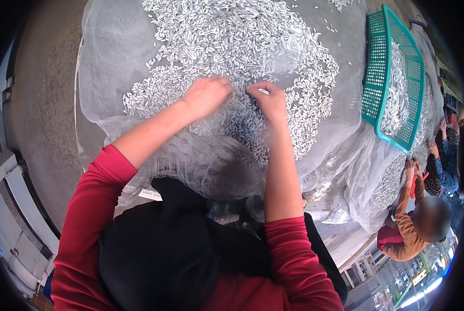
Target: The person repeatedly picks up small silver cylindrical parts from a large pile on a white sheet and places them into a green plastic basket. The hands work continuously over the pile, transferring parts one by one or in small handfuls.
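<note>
A wide heap of small silvery-white metal pieces [227, 46], short and rod-like, lies spread on a sheet of fine white netting [113, 62]. My left hand [207, 96] is over the near middle of the heap, its fingers curled together and pointing down; whatever they hold is hidden. Just to its right, my right hand [272, 103] bends over the same heap with thumb and fingers closed. One small metal piece [263, 91] shows bright at its fingers. The two hands are a short gap apart.
A green plastic basket [377, 72] with more silvery pieces inside stands tilted at the right. Bunched netting [175, 155] hangs over the near edge. Farther right, a co-worker in a brown top [405, 233] reaches over another heap, with other people beyond. White panels [22, 223] stand at the left.
</note>
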Tool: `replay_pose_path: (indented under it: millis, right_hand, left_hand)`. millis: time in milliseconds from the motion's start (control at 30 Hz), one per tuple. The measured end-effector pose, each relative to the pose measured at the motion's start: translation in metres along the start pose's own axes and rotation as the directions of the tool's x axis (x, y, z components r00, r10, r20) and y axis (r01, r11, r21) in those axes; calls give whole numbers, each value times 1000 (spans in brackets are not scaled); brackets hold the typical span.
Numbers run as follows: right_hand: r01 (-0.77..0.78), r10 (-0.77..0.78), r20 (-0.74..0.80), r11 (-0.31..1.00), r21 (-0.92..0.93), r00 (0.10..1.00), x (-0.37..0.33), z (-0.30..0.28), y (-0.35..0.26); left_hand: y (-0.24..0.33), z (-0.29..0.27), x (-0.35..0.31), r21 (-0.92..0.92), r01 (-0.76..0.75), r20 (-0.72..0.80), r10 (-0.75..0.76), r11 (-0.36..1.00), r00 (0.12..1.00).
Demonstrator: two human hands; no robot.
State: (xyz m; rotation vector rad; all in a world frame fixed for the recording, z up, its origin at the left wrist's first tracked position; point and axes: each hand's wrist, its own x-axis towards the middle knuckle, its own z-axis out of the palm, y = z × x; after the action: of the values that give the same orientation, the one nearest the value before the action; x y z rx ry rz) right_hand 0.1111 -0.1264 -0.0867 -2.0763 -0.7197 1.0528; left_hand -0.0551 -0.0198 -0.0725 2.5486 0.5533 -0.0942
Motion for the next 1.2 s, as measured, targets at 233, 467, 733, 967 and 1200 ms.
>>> replay_pose_path:
  millis: [233, 467, 733, 967, 1200]
  right_hand:
    - [-231, 12, 401, 834, 501, 916, -9, -19, -6]
    - [58, -66, -8, 925, -376, 998, 4, 31, -10]
    - [-355, -125, 463, 481, 802, 877, -19, -31, 4]
    - [273, -264, 142, 961, -46, 954, 0, 3, -4]
    - [291, -279, 84, 916, -275, 957, -5, 21, -11]
  left_hand:
    - [-32, -36, -14, -913, 389, 381, -81, 121, 921]
    - [-22, -27, 6, -603, 276, 132, -247, 749, 960]
    - [3, -1, 14, 166, 21, -70, -9, 986, 997]
    - [-5, -17, 18, -333, 254, 47, -253, 908, 966]
    - [-52, -53, -18, -922, 276, 319, -128, -273, 939]
